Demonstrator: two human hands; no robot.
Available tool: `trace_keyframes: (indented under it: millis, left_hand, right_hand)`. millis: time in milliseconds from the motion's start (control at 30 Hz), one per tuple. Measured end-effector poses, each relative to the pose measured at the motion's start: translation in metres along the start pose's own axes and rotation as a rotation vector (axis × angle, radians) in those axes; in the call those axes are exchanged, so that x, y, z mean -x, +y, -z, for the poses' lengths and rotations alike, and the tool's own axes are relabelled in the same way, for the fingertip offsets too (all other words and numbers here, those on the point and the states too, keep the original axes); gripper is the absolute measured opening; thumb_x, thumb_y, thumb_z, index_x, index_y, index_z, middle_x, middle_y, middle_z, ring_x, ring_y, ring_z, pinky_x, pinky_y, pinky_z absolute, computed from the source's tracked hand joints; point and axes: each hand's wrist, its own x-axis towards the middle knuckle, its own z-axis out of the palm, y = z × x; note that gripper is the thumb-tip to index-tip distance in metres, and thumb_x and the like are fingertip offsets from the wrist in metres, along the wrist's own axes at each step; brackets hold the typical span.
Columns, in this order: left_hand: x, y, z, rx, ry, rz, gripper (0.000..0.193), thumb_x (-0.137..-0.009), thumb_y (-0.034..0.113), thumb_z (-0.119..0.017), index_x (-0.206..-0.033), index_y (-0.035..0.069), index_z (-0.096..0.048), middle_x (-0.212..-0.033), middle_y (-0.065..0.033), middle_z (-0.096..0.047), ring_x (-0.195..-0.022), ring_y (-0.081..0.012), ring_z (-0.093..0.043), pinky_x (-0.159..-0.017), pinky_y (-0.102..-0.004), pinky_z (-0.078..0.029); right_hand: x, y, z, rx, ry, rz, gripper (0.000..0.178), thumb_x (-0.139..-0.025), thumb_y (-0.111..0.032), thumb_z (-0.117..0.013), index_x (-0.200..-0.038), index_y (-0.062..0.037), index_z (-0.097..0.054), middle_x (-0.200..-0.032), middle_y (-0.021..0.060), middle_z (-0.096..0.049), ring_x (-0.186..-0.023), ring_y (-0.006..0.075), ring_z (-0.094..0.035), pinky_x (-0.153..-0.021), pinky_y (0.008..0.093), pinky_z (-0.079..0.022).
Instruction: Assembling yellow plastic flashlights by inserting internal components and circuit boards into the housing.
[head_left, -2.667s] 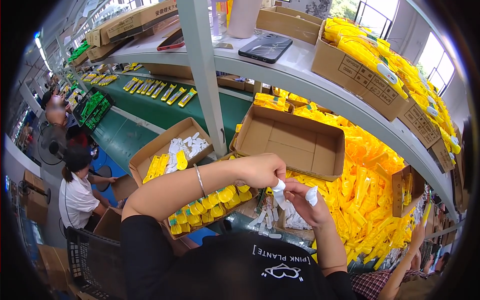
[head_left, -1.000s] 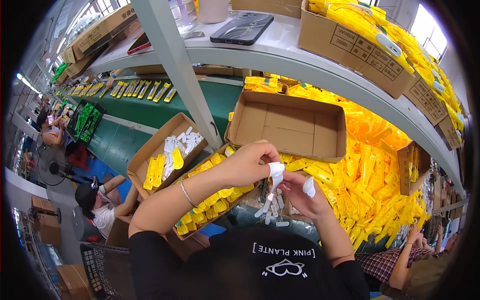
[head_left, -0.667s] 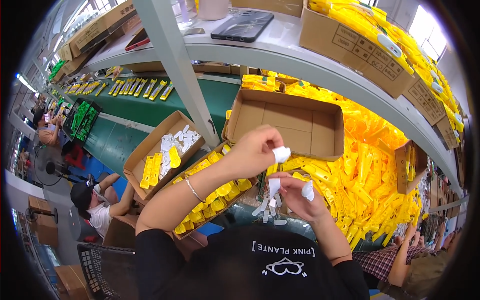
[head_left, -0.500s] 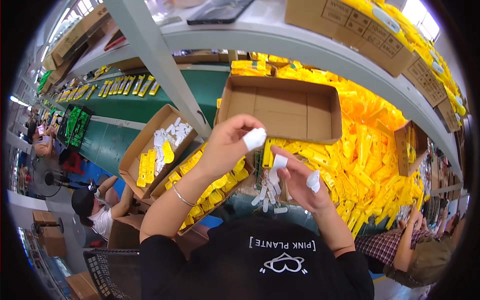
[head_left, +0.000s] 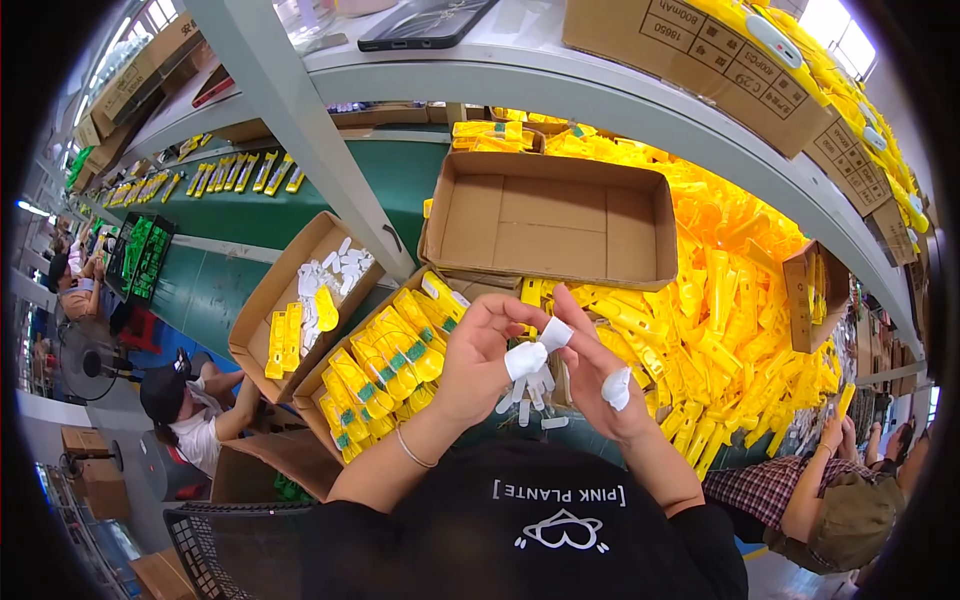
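My left hand (head_left: 472, 375) is closed in a pinch, with a white wrap (head_left: 522, 360) on its thumb. Its fingertips are at a white finger tape (head_left: 556, 333) around a finger of my right hand (head_left: 598, 395). That right hand has its fingers apart, and a second white wrap (head_left: 616, 388) covers another digit. Below the hands, small white plastic pieces (head_left: 535, 392) lie on the green table. To the left, a carton (head_left: 312, 398) holds rows of yellow casings with green parts and wires (head_left: 385, 360).
A cardboard tray (head_left: 550, 215) stands beyond my hands. Yellow casings (head_left: 725, 300) are heaped on the right. A carton (head_left: 262, 290) at left holds white pieces and yellow parts. A shelf post (head_left: 330, 150) rises at left. Co-workers sit at left (head_left: 190, 410) and right (head_left: 830, 500).
My left hand has moved down and right, bringing its fingertips to the tape on my right hand's finger. The carton of yellow casings is now less covered by my arm.
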Motion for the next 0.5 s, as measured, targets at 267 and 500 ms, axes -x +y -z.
trace_keyframes:
  millis: [267, 500]
  left_hand:
    - [0.004, 0.000, -0.011, -0.119, -0.011, -0.073, 0.028, -0.075, -0.009, -0.059, -0.094, 0.006, -0.046, -0.100, -0.0107, -0.056, -0.093, -0.0182, -0.055, -0.083, -0.0301, -0.045]
    - [0.007, 0.014, -0.020, -0.090, -0.001, -0.081, 0.024, -0.076, -0.009, -0.059, -0.095, 0.000, -0.048, -0.092, -0.0074, -0.055, -0.088, -0.0141, -0.054, -0.082, -0.0265, -0.044]
  right_hand:
    - [0.004, 0.001, 0.004, 0.058, 0.043, -0.029, 0.071, -0.083, -0.059, -0.045, -0.132, -0.0083, -0.041, -0.149, 0.0121, -0.006, -0.136, 0.0278, -0.012, -0.107, 0.0412, -0.008]
    - [0.004, -0.018, 0.017, 0.786, 0.065, 0.107, 0.061, -0.081, -0.045, -0.056, -0.129, -0.0089, -0.046, -0.147, 0.0197, -0.010, -0.135, 0.0322, -0.014, -0.105, 0.0440, -0.016]
